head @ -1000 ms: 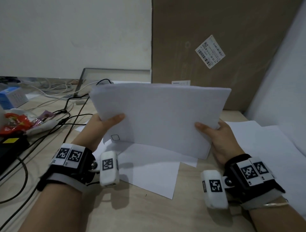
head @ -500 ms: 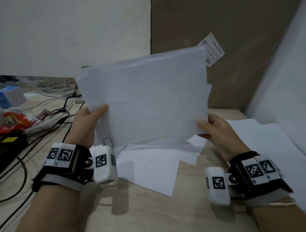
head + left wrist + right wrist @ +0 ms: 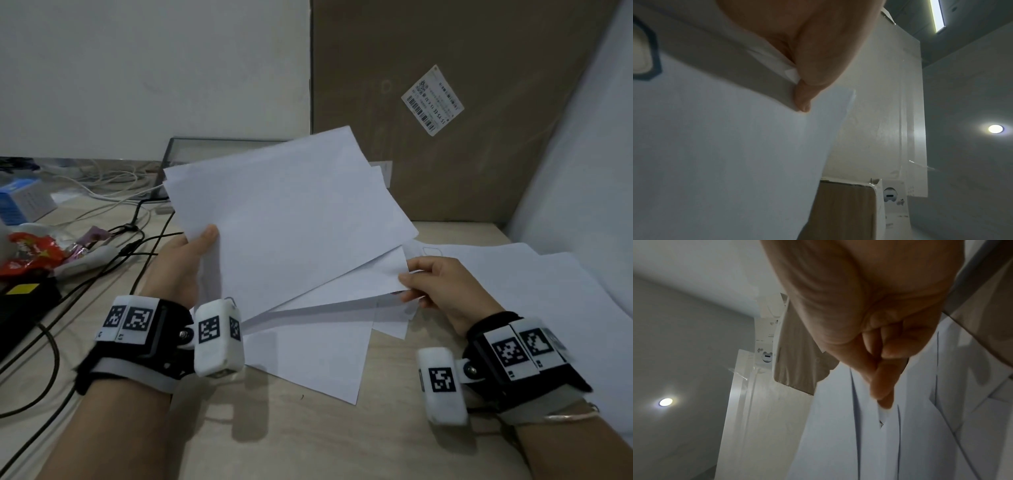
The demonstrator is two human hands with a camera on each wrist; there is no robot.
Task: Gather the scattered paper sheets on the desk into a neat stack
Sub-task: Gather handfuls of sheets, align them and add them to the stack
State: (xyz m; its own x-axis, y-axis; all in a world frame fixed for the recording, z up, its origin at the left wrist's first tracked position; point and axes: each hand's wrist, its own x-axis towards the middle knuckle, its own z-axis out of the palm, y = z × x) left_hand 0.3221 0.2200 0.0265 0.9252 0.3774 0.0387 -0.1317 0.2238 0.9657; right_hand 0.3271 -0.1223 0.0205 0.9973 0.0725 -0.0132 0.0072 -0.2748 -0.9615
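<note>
My left hand (image 3: 202, 240) grips a bundle of white paper sheets (image 3: 284, 219) by its left edge, thumb on top, holding it tilted above the desk. The left wrist view shows the thumb (image 3: 803, 99) pressed on the sheets (image 3: 715, 146). My right hand (image 3: 407, 278) pinches the right corner of a lower sheet (image 3: 359, 284) that fans out below the top ones; its fingertips (image 3: 882, 395) close on the paper (image 3: 849, 443) in the right wrist view. Another sheet (image 3: 315, 359) lies flat on the desk under the bundle. More sheets (image 3: 520, 274) lie at the right.
A tall cardboard box (image 3: 479, 171) with a barcode label stands at the back. Black and white cables (image 3: 102, 246), a red snack wrapper (image 3: 30, 253), a blue box (image 3: 20, 202) and a black device (image 3: 24, 301) crowd the left. A white panel (image 3: 582, 171) borders the right.
The bundle, held up by both hands before, has tipped down and fanned apart. My right hand slid from the bundle's right edge to pinching a lower sheet's corner.
</note>
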